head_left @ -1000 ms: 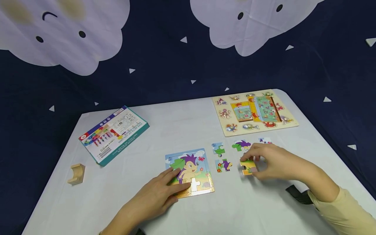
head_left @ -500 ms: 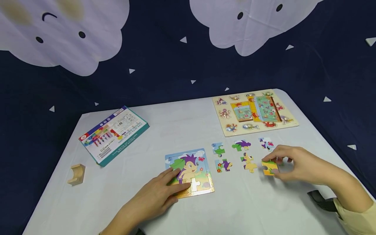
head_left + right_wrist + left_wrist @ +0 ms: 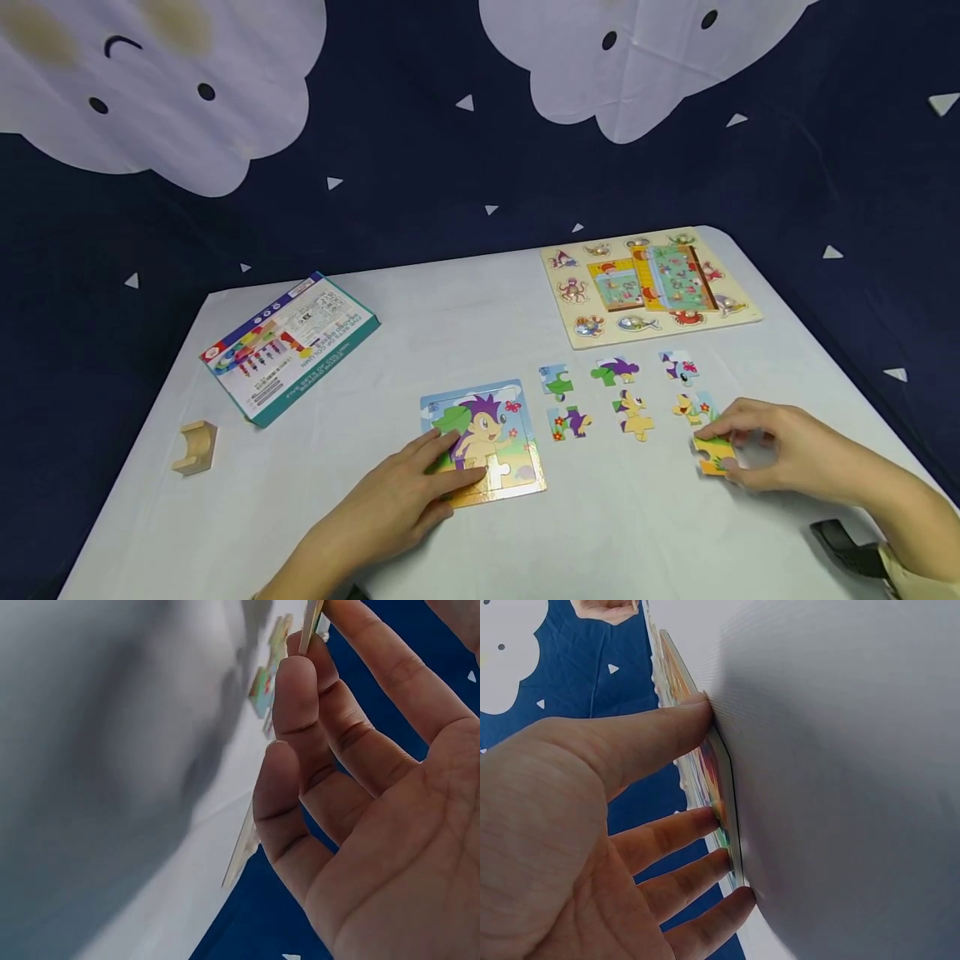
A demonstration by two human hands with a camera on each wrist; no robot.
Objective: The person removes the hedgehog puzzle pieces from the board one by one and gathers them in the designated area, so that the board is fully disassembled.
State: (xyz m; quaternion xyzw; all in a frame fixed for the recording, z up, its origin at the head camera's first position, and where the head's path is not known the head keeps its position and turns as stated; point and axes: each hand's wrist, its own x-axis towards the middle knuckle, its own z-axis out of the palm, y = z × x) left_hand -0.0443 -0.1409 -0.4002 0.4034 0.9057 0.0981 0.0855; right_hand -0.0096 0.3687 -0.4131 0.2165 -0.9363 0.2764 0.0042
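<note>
My right hand [image 3: 780, 450] pinches a yellow-orange puzzle piece [image 3: 716, 457] between thumb and fingers, at the right of the table. In the right wrist view only the thin edge of that puzzle piece [image 3: 310, 627] shows, at the top. My left hand [image 3: 401, 492] rests with extended fingers on a square jigsaw board [image 3: 528, 454] picturing a purple-haired hedgehog with a leaf. A pale cross-shaped gap shows low on the picture. In the left wrist view, the thumb and fingertips touch the jigsaw board [image 3: 724, 769], seen edge-on.
Several loose puzzle pieces [image 3: 633, 415] lie in two rows right of the board. Behind them is a wooden peg board [image 3: 603, 333] with sea animals and two small picture cards. A flat box [image 3: 292, 346] and a curved wooden block [image 3: 197, 447] are on the left.
My right hand has moved right and then nearer to me, carrying the yellow-orange puzzle piece. Loose pieces it covered now show. The left hand has stayed on the board.
</note>
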